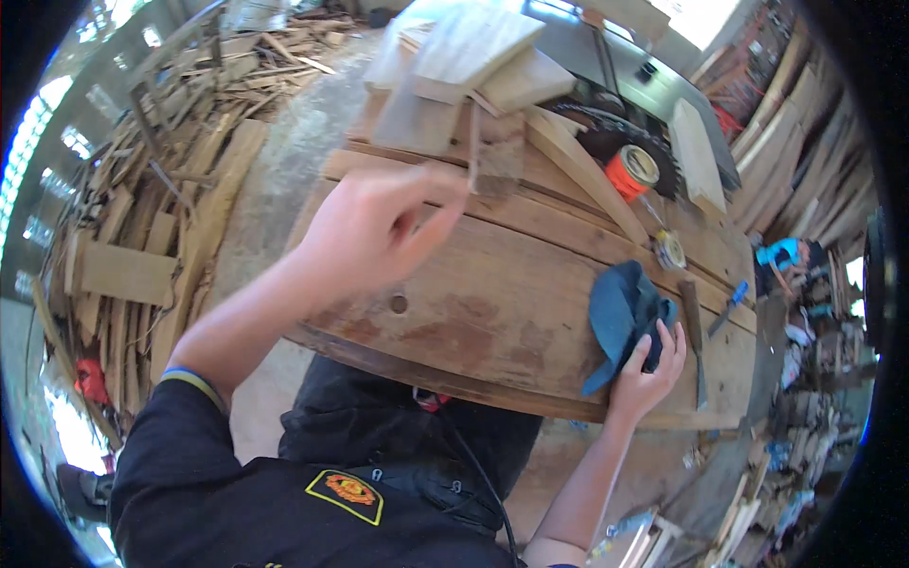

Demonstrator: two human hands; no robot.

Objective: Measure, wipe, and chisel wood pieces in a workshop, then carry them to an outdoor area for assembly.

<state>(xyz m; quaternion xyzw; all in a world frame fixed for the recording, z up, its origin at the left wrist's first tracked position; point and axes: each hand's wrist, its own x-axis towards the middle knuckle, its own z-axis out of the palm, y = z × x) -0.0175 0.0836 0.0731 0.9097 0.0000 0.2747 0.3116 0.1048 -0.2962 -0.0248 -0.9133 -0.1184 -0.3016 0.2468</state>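
My left hand (393, 222), smeared by motion, is raised over the left part of the wooden workbench (454, 293). Its thumb and fingers are pinched together. A thin upright strip (474, 151) shows at the fingertips, in front of a wooden block (502, 156); whether the hand grips it I cannot make out. Near the bench's front edge on the right, my right hand (653, 364) has its fingers curled over a crumpled dark blue-green cloth (620, 312). Just right of that hand lies a long, narrow tool (694, 341), possibly a chisel or file.
Pale wooden boards (478, 47) are stacked at the back left. An orange can (632, 172) stands before a circular saw blade (606, 133). A small round container (668, 251) and a blue-handled tool (729, 308) lie right. Scrap wood (123, 256) covers the left floor. Another person (786, 256) is far right.
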